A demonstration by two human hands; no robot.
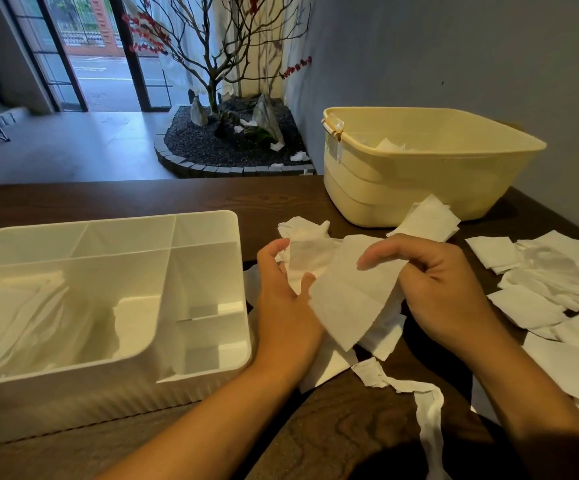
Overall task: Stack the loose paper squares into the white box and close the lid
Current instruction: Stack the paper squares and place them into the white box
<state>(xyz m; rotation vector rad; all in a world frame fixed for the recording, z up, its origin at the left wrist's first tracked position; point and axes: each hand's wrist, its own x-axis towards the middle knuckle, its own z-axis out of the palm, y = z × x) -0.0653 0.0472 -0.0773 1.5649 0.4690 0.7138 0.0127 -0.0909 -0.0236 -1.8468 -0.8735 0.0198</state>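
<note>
A white box (212, 220) with several compartments stands open on the left of the dark wooden table; paper lies in its large left compartment. No lid shows. Both hands hover just right of the box. My right hand (444, 285) grips a white paper square (347, 299) at its right edge, fingers curled over it. My left hand (281, 296) touches the left side of that square and the sheets under it, fingers loosely spread. More loose paper squares (544, 282) lie scattered to the right, and a small stack (426, 220) sits behind the hands.
A cream plastic tub (419, 174) with some paper inside stands at the back right of the table (142, 199). A twisted paper strip (426, 410) trails toward the front edge. Beyond the table lie a floor, a gravel bed with a bare tree, and glass doors.
</note>
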